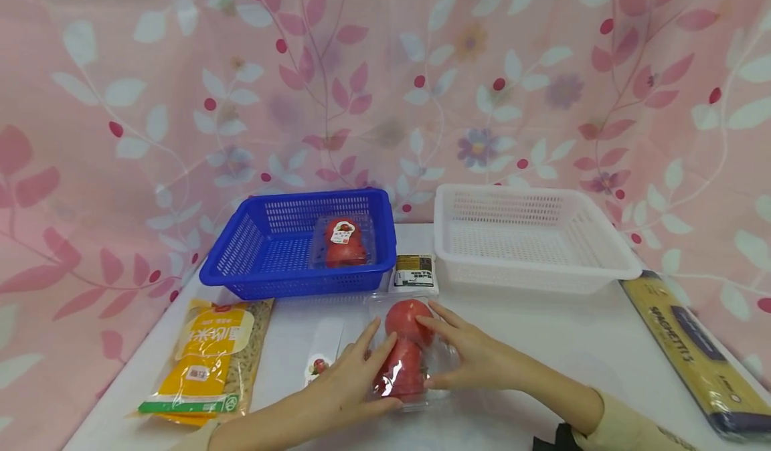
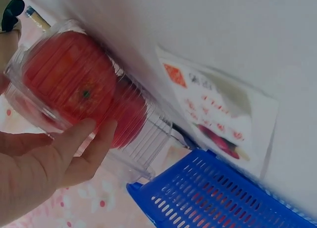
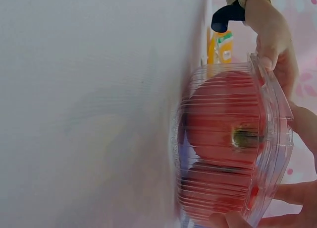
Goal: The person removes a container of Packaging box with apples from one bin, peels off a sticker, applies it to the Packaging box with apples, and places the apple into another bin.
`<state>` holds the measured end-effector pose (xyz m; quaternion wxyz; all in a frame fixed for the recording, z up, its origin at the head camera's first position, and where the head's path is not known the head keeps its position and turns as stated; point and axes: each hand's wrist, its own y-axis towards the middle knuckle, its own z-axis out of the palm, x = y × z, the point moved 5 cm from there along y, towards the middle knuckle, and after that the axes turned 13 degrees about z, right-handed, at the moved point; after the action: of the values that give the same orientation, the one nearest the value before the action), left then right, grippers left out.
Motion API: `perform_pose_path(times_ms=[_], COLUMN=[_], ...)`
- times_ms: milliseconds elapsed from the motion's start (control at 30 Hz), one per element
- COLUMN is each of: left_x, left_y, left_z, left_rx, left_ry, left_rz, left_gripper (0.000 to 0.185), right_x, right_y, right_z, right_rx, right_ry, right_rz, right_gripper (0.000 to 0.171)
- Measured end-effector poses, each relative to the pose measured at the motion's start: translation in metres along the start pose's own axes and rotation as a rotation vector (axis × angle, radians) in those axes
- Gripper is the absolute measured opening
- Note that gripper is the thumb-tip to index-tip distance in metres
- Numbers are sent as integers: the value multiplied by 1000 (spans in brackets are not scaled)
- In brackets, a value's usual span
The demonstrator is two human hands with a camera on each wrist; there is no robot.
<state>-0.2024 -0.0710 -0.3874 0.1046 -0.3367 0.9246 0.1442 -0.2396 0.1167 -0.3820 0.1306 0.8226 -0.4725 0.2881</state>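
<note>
Both hands are on one thing: the left hand (image 1: 352, 381) and the right hand (image 1: 476, 356) bracket a clear ribbed plastic clamshell holding two red tomatoes (image 1: 405, 354), which sits on the white table (image 1: 542, 344) just in front of the blue slotted plastic basket (image 1: 241, 253). From the head view the fingers lie nearly straight along the box's two long sides, pressing in rather than pinching. A second tomato pack (image 1: 345, 242) rests in the blue basket; the white slotted basket (image 1: 536, 237) stands beside it, with a yellow pasta bag (image 1: 207, 357) to the left and a long spaghetti packet (image 1: 699, 350) to the right.

The left wrist view shows that hand's fingertips (image 2: 91, 134) flat against the clamshell (image 2: 74, 84), thumb out of sight, with a printed white label (image 2: 218, 114) on the table close by.

The right wrist view shows the box (image 3: 233, 143) from its end, with fingers (image 3: 270, 59) touching its rim on both sides; the grip there I cannot tell fully.

I'd judge the pack light but thin-walled, springy and slick, the fruit bruisable: best held by the long sides near the rim, squeezed gently.
</note>
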Motion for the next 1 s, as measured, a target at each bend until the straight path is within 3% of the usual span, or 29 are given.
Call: perform_pose_path(times_ms=[167,367,533,833,1000], left_x=[-1,-1,3,13,27], left_y=[-2,-3,-5,-18,-29], left_z=[4,5,5,-4,-6], left_rx=[7,-31,1,97,147], left_ry=[92,182,219,136,13], left_rz=[27,81,76,20,7], left_gripper=[83,83,83,81,74], right_x=[-5,-11,-9,-5,-4], right_y=[0,-1,-2,-4,-6], right_z=[2,6,5,3,1], right_rx=[-10,-22,-62,-118,-137], right_ry=[12,34,-6,-25,-6], right_rz=[-29,-6,-20,-36,-35], right_gripper=[86,86,86,84,77])
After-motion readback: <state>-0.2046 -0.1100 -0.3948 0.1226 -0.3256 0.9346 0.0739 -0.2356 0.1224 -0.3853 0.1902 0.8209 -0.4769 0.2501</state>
